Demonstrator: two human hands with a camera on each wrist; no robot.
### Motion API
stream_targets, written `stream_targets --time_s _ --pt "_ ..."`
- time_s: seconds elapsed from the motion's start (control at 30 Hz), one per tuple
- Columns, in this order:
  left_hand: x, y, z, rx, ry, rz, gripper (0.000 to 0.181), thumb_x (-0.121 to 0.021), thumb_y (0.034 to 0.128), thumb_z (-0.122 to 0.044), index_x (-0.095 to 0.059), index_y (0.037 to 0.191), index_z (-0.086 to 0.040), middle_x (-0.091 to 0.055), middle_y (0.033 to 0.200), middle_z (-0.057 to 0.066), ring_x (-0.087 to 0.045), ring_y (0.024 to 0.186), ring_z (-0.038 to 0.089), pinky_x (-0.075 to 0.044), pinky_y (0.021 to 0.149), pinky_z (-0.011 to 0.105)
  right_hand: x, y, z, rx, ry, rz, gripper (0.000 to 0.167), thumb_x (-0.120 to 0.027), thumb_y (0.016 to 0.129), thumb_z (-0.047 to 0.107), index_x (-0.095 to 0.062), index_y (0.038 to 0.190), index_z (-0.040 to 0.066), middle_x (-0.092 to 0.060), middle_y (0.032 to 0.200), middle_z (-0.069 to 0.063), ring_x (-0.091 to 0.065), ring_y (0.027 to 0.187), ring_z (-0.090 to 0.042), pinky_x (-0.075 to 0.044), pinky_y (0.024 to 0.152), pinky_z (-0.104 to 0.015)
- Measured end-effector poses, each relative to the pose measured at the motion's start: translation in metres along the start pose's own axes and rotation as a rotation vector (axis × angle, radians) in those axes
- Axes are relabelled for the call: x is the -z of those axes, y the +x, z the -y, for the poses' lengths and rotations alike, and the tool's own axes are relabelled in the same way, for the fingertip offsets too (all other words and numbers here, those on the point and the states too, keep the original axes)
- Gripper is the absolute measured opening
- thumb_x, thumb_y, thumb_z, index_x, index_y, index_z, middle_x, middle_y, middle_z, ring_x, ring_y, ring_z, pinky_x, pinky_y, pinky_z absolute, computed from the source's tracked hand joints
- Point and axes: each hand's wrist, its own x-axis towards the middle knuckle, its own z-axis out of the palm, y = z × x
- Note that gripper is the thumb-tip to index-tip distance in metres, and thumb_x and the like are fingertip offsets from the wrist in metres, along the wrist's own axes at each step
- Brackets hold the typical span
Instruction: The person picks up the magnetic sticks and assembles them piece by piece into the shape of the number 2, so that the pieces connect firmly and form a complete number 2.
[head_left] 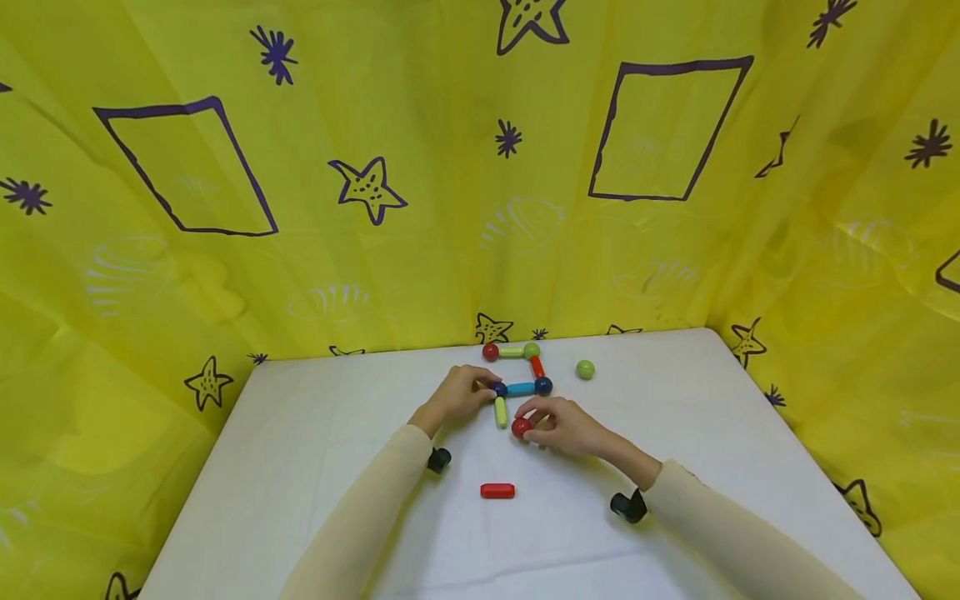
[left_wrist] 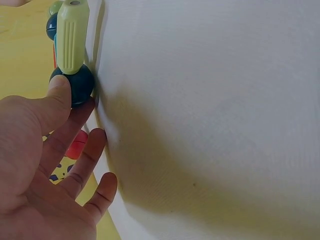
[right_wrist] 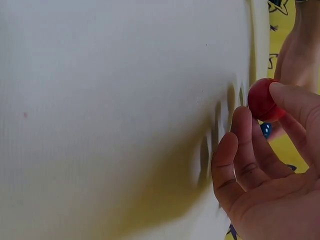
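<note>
My left hand (head_left: pixel 459 392) pinches a dark blue ball (head_left: pixel 498 389) between thumb and fingers. From that ball a light green rod (head_left: pixel 501 412) points toward me, its near end free. A light blue rod (head_left: pixel 521 389) joins the ball to another dark blue ball (head_left: pixel 543 386). A red rod (head_left: pixel 536 367) leads on to a green ball (head_left: pixel 532 350), then a second light green rod (head_left: pixel 512 352) and a red ball (head_left: pixel 491 352). My right hand (head_left: pixel 564 427) pinches a separate red ball (right_wrist: pixel 264 100), just right of the free rod end and apart from it.
A loose red rod (head_left: pixel 497 491) lies on the white table (head_left: pixel 300 467) nearer to me. One loose green ball (head_left: pixel 585 369) sits right of the joined pieces. A yellow patterned curtain (head_left: pixel 435 267) stands behind the table's back edge and along both sides.
</note>
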Motion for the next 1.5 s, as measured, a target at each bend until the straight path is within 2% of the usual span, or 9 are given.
stream_targets --time_s 0.3,0.73,1.0,1.33,1.5 --pt "-0.001 0.001 0.001 -0.005 0.004 -0.001 0.024 -0.071 0.0978 -0.014 -0.076 0.121 -0.01 -0.076 0.111 0.003 -0.061 0.092 0.016 -0.05 0.085 0.031 -0.012 0.001 0.002 -0.01 -0.044 -0.02 0.027 -0.074 0.096 0.012 -0.069 0.122 0.014 -0.071 0.105 -0.005 -0.062 0.074 -0.018 -0.053 0.067 -0.026" --pt "-0.002 0.0 0.001 0.008 0.003 -0.002 0.024 -0.071 0.0981 -0.014 -0.076 0.122 -0.011 -0.076 0.112 0.003 -0.061 0.094 0.016 -0.051 0.087 0.033 -0.019 0.001 0.003 0.028 -0.083 -0.043 0.026 -0.076 0.094 0.011 -0.07 0.119 0.013 -0.072 0.103 -0.004 -0.056 0.072 -0.017 -0.048 0.065 -0.026" --pt "-0.001 0.0 0.002 0.0 0.016 0.0 0.025 -0.071 0.0985 -0.015 -0.075 0.123 -0.011 -0.075 0.113 0.003 -0.062 0.096 0.017 -0.051 0.089 0.034 -0.022 0.003 0.003 0.041 -0.095 -0.053 0.026 -0.077 0.093 0.013 -0.07 0.118 0.014 -0.073 0.103 -0.003 -0.057 0.071 -0.015 -0.049 0.065 -0.025" --pt "0.0 -0.001 0.002 -0.02 0.021 -0.005 0.024 -0.071 0.0978 -0.014 -0.076 0.121 -0.01 -0.076 0.112 0.004 -0.064 0.096 0.018 -0.052 0.088 0.034 -0.029 0.01 0.006 0.055 -0.103 -0.072 0.023 -0.076 0.093 0.011 -0.07 0.115 0.015 -0.073 0.105 -0.004 -0.059 0.08 -0.016 -0.049 0.066 -0.025" --pt "0.001 -0.002 0.0 -0.02 0.012 -0.005 0.024 -0.072 0.0974 -0.013 -0.076 0.121 -0.01 -0.076 0.111 0.004 -0.064 0.096 0.018 -0.052 0.088 0.034 -0.032 0.013 0.006 0.045 -0.096 -0.076 0.023 -0.077 0.093 0.012 -0.07 0.114 0.016 -0.073 0.105 -0.005 -0.059 0.078 -0.016 -0.049 0.065 -0.025"
